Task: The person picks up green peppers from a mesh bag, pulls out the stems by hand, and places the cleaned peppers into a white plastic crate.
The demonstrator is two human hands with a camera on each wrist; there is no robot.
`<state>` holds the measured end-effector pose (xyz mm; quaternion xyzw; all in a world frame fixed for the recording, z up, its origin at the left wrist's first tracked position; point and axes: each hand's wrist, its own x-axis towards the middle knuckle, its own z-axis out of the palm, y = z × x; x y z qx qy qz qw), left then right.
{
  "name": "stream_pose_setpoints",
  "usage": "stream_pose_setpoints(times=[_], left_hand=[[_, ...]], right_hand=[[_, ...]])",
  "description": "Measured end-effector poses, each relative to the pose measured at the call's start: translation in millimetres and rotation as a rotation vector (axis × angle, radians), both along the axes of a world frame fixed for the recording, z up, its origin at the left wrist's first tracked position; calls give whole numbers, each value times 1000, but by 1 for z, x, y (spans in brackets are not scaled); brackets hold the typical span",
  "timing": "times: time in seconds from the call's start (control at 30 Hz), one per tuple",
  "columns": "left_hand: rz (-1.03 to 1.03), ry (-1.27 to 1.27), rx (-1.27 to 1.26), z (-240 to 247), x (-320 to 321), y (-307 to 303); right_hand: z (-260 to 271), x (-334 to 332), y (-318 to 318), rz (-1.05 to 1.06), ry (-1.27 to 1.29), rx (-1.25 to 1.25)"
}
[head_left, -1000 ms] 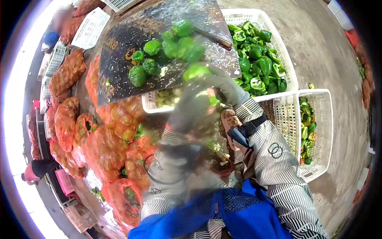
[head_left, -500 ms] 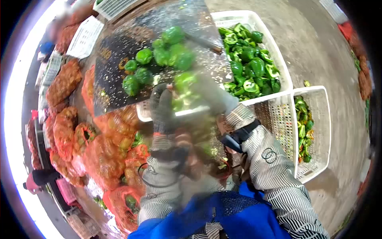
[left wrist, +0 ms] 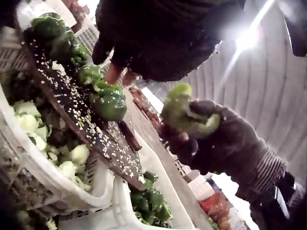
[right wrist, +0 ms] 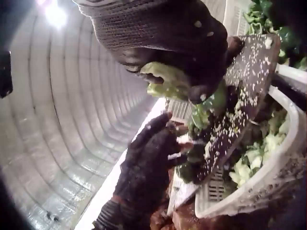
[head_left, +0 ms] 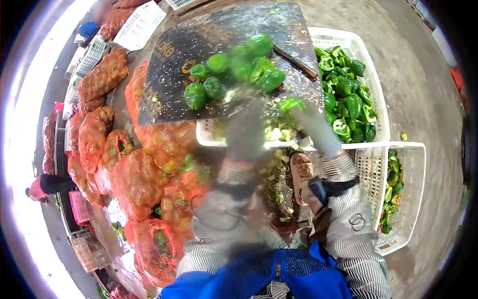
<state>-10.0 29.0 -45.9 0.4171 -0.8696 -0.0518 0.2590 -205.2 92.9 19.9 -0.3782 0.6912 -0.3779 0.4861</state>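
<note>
My gloved right hand grips a cut piece of green bell pepper by the near edge of a dark board. In the left wrist view, this pepper piece shows its pale, hollow inside between the right hand's thumb and fingers. My left hand, blurred in the head view, is at the board's near edge beside the peppers. From the right wrist, the left hand has loosely extended fingers and bare fingertips. Several green peppers lie on the board, with a knife to their right.
Pale pepper scraps lie in a white crate under the board's near edge. To the right, another crate holds many cut green peppers; a further crate contains peppers and scraps. Red mesh sacks are piled at left.
The hands, close together around a pepper before, are now apart, with the pepper piece in the right hand. The head view has shifted, so the board appears farther right.
</note>
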Motion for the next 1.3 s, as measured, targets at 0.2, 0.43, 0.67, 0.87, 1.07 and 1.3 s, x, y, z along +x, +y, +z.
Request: stream_pose_setpoints(times=[0.2,0.43,0.67,0.87,1.07,1.3], left_hand=[[184,-31,-29,9,37,-84],[569,-175,315,-29,20,-140],[260,169,534,10,18,-88],[-472,604,447,46,4,-35],[-249,1428,1386,16,-6,-39],[-43,764,254,-18,-19,-44]], right_hand=[[-7,-88,-20,-439,423,-459],[-16,-37,-25,-69,301,-248],[-26,7,-51,158,124,-183],[-5,17,-59,328,-361,-236],[-16,29,-68,153,-421,-164],[19,39,-72,-459,-690,-272]])
